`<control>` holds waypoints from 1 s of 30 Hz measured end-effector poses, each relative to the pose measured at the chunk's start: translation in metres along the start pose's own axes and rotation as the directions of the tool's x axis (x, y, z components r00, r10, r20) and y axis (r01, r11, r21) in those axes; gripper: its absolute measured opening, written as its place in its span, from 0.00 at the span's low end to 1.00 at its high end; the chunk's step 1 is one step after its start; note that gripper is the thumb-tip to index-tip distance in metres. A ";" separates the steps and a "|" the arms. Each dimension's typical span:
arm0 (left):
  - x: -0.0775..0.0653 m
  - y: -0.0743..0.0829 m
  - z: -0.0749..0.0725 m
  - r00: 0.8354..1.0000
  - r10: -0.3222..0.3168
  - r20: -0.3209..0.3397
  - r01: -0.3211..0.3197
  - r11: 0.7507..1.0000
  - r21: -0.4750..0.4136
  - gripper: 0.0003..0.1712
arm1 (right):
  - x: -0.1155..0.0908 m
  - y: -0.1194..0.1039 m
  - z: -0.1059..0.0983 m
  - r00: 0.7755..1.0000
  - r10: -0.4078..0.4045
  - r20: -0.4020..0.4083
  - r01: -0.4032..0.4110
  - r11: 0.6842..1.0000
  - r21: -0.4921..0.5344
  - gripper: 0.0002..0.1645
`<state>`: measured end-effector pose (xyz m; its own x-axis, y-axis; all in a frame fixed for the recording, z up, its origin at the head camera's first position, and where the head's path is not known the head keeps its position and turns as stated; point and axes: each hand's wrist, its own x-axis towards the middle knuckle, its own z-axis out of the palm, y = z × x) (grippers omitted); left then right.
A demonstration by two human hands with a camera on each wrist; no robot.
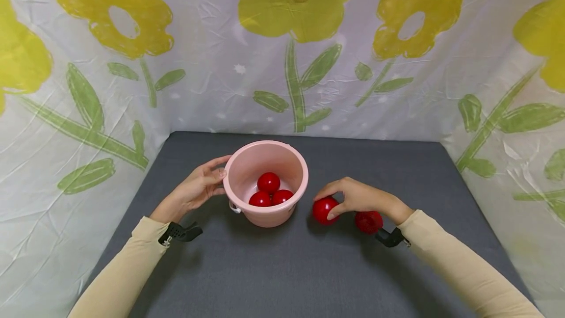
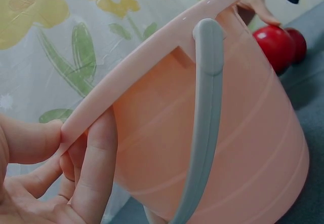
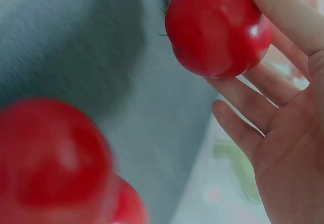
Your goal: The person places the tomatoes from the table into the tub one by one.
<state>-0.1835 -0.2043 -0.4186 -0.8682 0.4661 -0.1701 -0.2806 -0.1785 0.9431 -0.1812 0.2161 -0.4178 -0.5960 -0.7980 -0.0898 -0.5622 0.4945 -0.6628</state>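
A pink bucket with a pale grey handle stands at the middle of the table. Three red tomatoes lie at its bottom. My left hand pinches the bucket's rim on the left side, thumb on top and fingers beneath, as the left wrist view shows close up. To the right of the bucket, my right hand holds another tomato between thumb and fingers, low over the table. Thin green sepal tips show at that tomato's edge.
Under my right wrist sits another tomato, partly covered by the forearm and a black wrist strap. In the right wrist view, a large blurred tomato overlaps another red one. Flower-printed curtains enclose the dark grey table.
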 end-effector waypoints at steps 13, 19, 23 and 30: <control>0.001 -0.001 -0.001 1.000 0.013 0.017 -0.013 1.000 0.013 0.39 | -0.004 -0.027 -0.069 0.997 0.037 -0.064 -0.039 0.999 -0.033 0.32; 0.001 -0.001 0.000 1.000 0.008 0.010 -0.008 1.000 0.002 0.39 | 0.003 -0.042 -0.094 0.997 0.043 -0.056 -0.046 0.998 -0.050 0.31; 0.001 -0.001 0.000 1.000 0.009 0.013 -0.009 1.000 0.008 0.39 | 0.009 -0.049 -0.106 0.998 0.045 -0.053 -0.049 0.996 -0.070 0.31; 0.000 0.000 0.001 1.000 0.009 0.012 -0.009 1.000 0.007 0.38 | 0.025 -0.061 -0.117 0.999 0.009 -0.048 -0.013 0.996 -0.090 0.32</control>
<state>-0.1832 -0.2035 -0.4183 -0.8660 0.4745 -0.1581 -0.2695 -0.1764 0.9467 -0.2291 0.2068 -0.2924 -0.6274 -0.7764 -0.0600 -0.6040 0.5338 -0.5917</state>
